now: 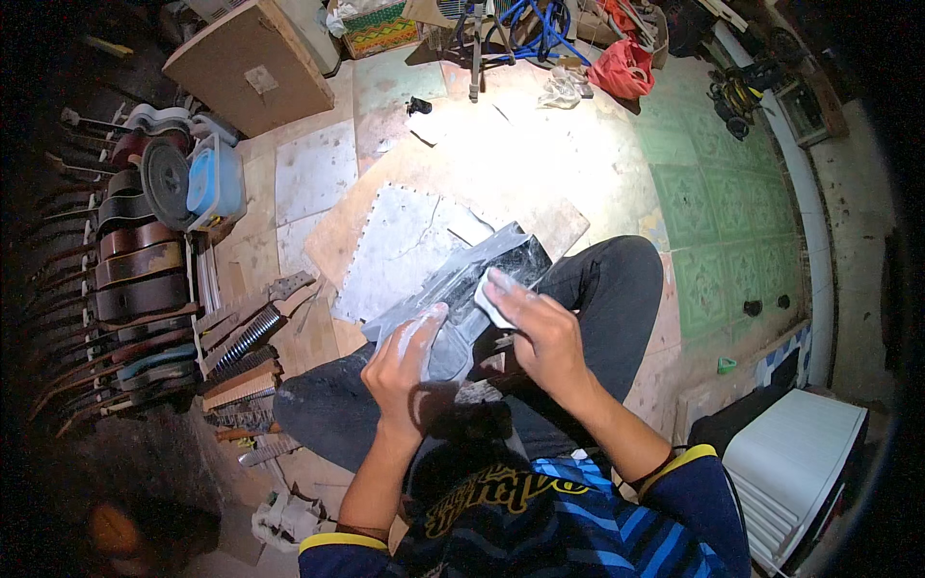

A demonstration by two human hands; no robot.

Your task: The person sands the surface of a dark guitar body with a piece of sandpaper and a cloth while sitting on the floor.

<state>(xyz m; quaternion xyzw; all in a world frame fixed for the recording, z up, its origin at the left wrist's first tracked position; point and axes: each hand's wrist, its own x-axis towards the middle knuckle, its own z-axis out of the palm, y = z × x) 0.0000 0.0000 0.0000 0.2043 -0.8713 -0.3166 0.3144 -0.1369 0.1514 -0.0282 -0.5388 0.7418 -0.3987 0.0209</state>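
Note:
A black, angular workpiece [449, 283], coated in grey-white dust, rests across my crossed legs; its shape resembles an electric guitar body, though I cannot be sure. My left hand [403, 358], dusty at the thumb, grips its near left edge. My right hand [541, 323] pinches a folded white pad [492, 301] and presses it on the workpiece's right part. Whether the pad is sandpaper or cloth, I cannot tell. Under and beyond the workpiece lies a white sheet [395, 241] with a notched edge, on a brown board [323, 241].
Several guitars [145, 255] stand in a rack at the left. Beside them are a clear tub [217, 183] with a blue container in it, and hand tools [265, 451]. A red bag [624, 72] lies at the back. A white slatted box [795, 462] stands at my right.

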